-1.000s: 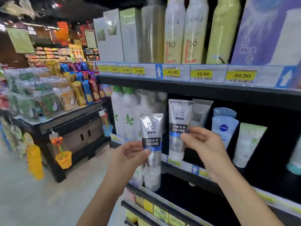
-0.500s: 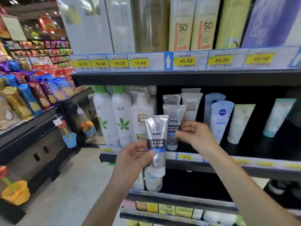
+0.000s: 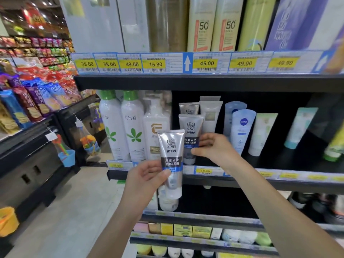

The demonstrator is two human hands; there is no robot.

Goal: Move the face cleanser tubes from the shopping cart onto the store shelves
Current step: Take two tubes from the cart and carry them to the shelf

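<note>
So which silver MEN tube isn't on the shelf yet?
The nearest tube, gripped by the left hand in front of the shelf. The middle tube, held by the right hand, and the rear tube already stand on it.

right hand (image 3: pixel 214 148) — carried silver tube (image 3: pixel 190 131) inward | now cap-down on middle shelf (image 3: pixel 275 161) (in front of matching tube (image 3: pixel 189 108))

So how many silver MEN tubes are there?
3. The near tube is in the left hand; the middle tube stands on the shelf in the right hand; the back tube behind it. More may be hidden.
</note>
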